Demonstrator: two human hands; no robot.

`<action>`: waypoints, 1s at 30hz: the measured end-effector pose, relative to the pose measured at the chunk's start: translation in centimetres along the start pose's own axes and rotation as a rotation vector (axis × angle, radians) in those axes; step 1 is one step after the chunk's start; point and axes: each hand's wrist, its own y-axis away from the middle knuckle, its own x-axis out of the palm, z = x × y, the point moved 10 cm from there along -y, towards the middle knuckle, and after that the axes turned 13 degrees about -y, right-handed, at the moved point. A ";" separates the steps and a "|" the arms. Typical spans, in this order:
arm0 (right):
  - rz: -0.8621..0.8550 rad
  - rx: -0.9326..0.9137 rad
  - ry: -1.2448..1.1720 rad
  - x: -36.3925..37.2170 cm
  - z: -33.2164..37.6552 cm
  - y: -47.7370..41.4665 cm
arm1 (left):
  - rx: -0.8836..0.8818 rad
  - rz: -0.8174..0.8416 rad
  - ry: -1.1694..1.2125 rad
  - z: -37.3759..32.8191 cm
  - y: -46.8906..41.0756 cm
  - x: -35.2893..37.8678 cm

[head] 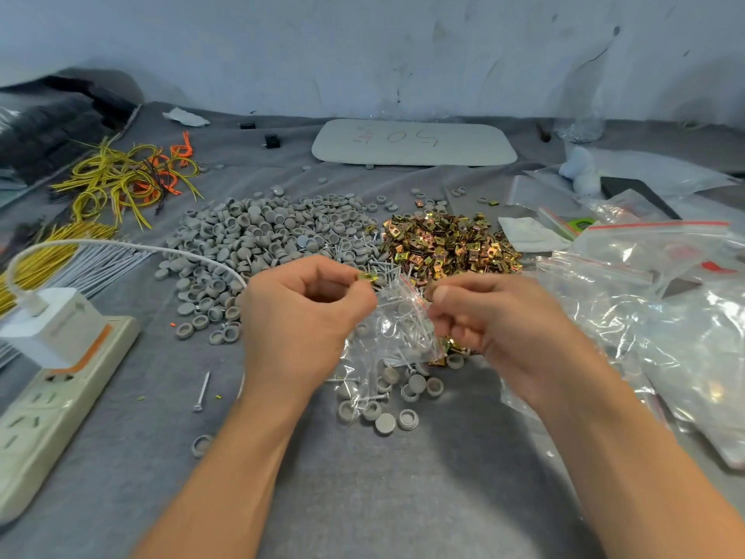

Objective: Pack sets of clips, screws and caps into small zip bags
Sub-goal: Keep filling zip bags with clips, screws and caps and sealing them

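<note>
- Your left hand (306, 312) pinches a brass clip (367, 277) at its fingertips, just left of the zip bag (399, 332).
- Your right hand (483, 316) pinches that zip bag by its red-lined rim (it hangs between both hands), mid-bench (403, 498), nearer you than the clip pile (447, 244).

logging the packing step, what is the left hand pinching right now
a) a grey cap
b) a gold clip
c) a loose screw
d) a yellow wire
b: the left hand pinches a small gold clip at its fingertips, close to the red-striped mouth of the zip bag that the right hand holds.
</note>
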 end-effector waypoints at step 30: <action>-0.238 -0.047 0.225 -3.5 0.1 -1.4 | 0.147 0.463 -0.778 1.3 2.0 7.3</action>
